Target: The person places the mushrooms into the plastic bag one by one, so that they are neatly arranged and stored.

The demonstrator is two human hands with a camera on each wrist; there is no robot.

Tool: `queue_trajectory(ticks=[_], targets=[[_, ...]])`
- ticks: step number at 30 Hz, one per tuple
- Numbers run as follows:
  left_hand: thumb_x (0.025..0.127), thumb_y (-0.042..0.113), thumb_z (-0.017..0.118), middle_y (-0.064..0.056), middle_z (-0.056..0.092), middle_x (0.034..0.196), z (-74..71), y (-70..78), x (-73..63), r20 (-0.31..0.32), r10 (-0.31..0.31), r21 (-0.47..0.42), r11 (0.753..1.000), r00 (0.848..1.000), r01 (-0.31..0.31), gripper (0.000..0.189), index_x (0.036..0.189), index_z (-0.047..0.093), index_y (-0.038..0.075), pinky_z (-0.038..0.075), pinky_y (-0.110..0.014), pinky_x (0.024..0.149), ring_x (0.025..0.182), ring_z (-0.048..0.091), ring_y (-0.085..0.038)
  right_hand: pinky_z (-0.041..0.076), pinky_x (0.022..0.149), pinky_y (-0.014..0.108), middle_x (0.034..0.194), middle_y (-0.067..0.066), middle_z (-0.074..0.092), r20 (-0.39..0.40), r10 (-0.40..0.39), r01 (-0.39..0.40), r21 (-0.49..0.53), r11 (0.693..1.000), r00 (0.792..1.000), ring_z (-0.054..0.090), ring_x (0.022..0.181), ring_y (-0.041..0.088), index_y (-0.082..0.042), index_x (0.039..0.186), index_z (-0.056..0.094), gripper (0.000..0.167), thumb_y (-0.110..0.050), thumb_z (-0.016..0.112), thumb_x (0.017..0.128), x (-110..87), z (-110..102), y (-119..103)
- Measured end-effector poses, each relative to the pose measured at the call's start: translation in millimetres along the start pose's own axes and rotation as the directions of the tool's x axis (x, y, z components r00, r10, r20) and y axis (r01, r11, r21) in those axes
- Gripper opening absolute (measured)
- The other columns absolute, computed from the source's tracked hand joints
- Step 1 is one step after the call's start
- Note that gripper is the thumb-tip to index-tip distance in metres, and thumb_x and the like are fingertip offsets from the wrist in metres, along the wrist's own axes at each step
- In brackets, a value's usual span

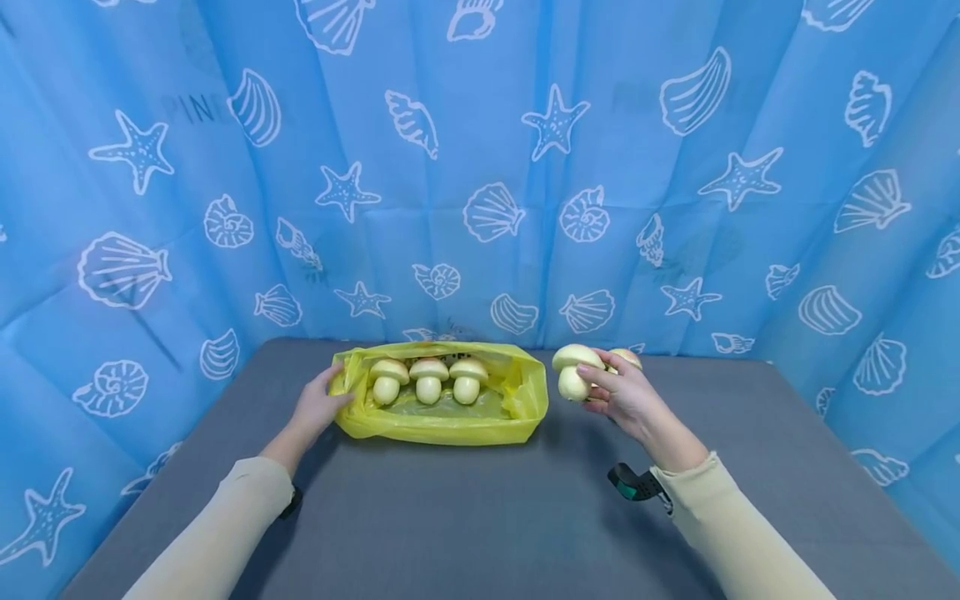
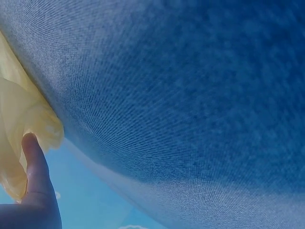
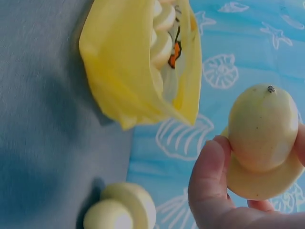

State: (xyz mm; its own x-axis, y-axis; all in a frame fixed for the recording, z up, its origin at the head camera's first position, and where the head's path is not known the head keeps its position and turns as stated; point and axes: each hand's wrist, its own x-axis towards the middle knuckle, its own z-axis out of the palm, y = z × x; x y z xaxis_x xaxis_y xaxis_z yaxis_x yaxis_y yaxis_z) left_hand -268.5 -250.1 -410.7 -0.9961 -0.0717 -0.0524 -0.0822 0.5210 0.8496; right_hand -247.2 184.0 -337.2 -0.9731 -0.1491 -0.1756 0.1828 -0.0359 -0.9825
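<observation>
A yellow plastic bag (image 1: pixel 450 432) lies on the table with its mouth spread wide. Three pale toy mushrooms sit side by side inside: the left one (image 1: pixel 387 382), the middle one (image 1: pixel 428 383) and the right one (image 1: pixel 467 383). At the bag's left end, my left hand (image 1: pixel 318 410) pinches the rim, and its thumb (image 2: pixel 37 167) shows against the plastic in the left wrist view. My right hand (image 1: pixel 636 403) grips another toy mushroom (image 3: pixel 264 129) by thumb and fingers, raised beside the bag's right end. Partly hidden behind that hand, one more toy mushroom (image 3: pixel 121 207) rests on the table.
The grey cloth-covered table (image 1: pixel 465 517) reaches back to a blue curtain (image 1: pixel 450 150) printed with white shells and starfish. A dark strap (image 1: pixel 633 483) hangs at my right wrist.
</observation>
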Motion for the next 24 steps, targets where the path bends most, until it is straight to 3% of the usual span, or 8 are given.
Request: queue_trajectory(ticks=[6,18,24], targets=[[0.096,0.003,0.052,-0.028,0.015,0.157,0.0,0.9,0.2,0.004,-0.008,-0.005,1.0,1.0,0.008,0.064,0.152,0.02,-0.005,0.019,-0.056,0.114,0.143,0.01,-0.044,0.054,0.068,0.026,0.105,0.007,0.053,0.015,0.022,-0.022,0.031,0.999,1.0,0.063,0.07,0.01,0.0,0.153,0.015,0.068,-0.013,0.054,0.099,8.4,16.7,1.9],[0.096,0.003,0.052,-0.027,0.014,0.157,0.6,2.3,0.4,0.011,-0.018,-0.007,1.0,1.0,0.019,0.065,0.152,0.019,-0.005,0.019,-0.056,0.113,0.144,0.009,-0.044,0.053,0.073,0.027,0.114,0.014,0.049,0.075,0.054,-0.064,0.138,0.988,0.996,0.062,0.072,0.012,0.004,0.151,0.017,0.063,-0.006,0.051,0.099,27.9,49.4,11.2],[0.096,0.003,0.052,-0.026,0.013,0.157,0.7,1.0,2.1,0.008,-0.021,-0.003,1.0,1.0,0.021,0.065,0.152,0.019,-0.004,0.018,-0.056,0.114,0.144,0.009,-0.043,0.053,0.073,0.028,0.117,0.018,0.048,0.08,0.078,-0.089,0.138,0.986,0.994,0.059,0.07,0.012,0.002,0.152,0.016,0.065,-0.006,0.052,0.098,40.5,68.2,21.4]])
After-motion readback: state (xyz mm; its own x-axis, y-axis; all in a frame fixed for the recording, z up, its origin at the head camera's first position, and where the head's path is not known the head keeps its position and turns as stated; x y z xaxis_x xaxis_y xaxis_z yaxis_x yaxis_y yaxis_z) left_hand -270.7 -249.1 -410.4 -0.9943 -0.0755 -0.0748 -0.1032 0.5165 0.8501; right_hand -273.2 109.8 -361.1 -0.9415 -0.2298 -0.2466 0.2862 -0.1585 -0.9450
